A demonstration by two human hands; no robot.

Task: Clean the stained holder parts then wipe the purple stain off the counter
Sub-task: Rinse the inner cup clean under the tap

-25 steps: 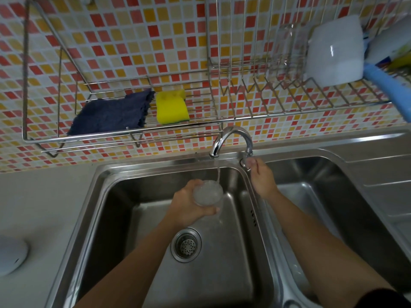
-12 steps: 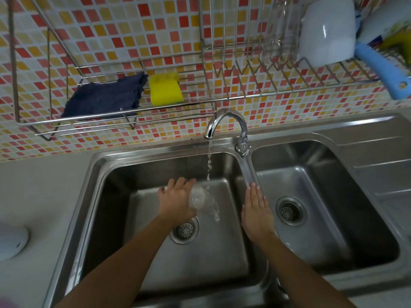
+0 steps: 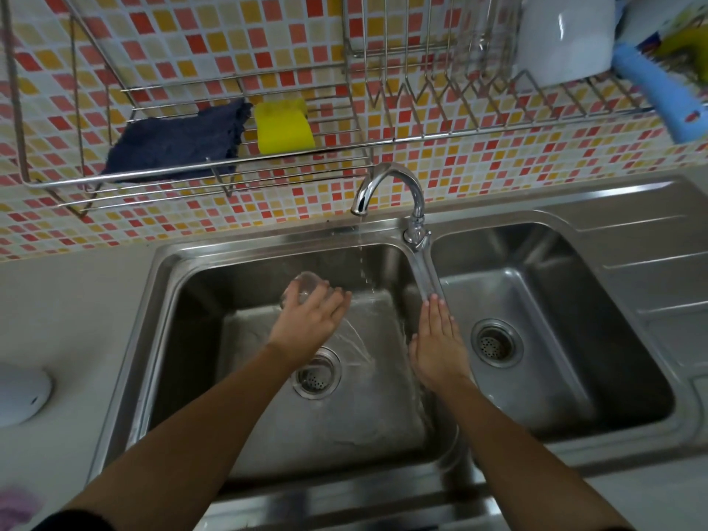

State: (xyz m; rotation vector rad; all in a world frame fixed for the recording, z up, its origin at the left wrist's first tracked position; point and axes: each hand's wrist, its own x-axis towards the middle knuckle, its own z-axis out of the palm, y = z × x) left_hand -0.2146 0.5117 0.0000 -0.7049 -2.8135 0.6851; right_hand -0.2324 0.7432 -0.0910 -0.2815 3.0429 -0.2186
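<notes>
Two-basin steel sink, grey counter, mosaic-tile wall, tap running.

I see a wall of small red, orange, yellow and white squares, a dark blue cloth, a yellow sponge, a clear holder part, a grey sink and a purple stain.

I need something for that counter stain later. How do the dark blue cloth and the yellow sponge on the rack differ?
The dark blue cloth is wider and thin, lying rumpled with a ragged edge; the yellow sponge is smaller, a thick block with straight sides. The cloth lies to the left, the sponge just right of it. Both rest on the same wire rack above the sink.
</notes>
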